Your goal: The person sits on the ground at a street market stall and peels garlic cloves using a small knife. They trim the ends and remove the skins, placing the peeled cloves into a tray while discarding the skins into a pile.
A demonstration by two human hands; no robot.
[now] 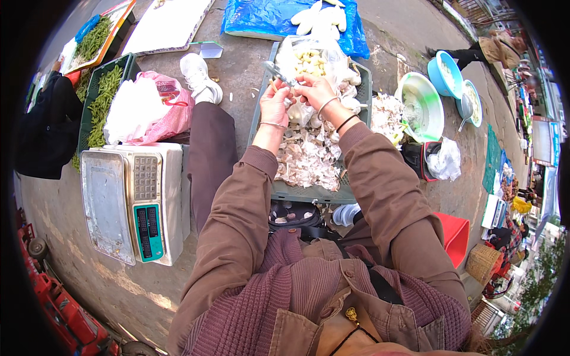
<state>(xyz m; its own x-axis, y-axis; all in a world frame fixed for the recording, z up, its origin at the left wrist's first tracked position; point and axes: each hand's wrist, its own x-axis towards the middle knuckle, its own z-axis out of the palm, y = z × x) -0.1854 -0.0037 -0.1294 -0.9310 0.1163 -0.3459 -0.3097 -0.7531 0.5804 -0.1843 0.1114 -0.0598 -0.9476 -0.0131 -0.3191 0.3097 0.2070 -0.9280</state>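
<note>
My left hand (274,106) grips a small pale piece with a stalk, which looks like part of a garlic bulb. Close on its right, my right hand (315,92) is closed on the handle end of a metal blade tool (277,71), whose exact kind I cannot tell. Both hands are over a green plastic crate (366,84). Inside it, a clear plastic bag holds peeled garlic cloves (310,62) beyond my fingers. Whole garlic bulbs (352,104) lie to the right, and a heap of garlic skins (307,160) fills the near part.
A weighing scale (107,200) and a pink plastic bag (178,100) stand at the left, by a crate of green pods (104,104). Basins (434,107) and a black bag (412,155) sit at the right. A blue plastic sheet (258,18) lies beyond; other people are around.
</note>
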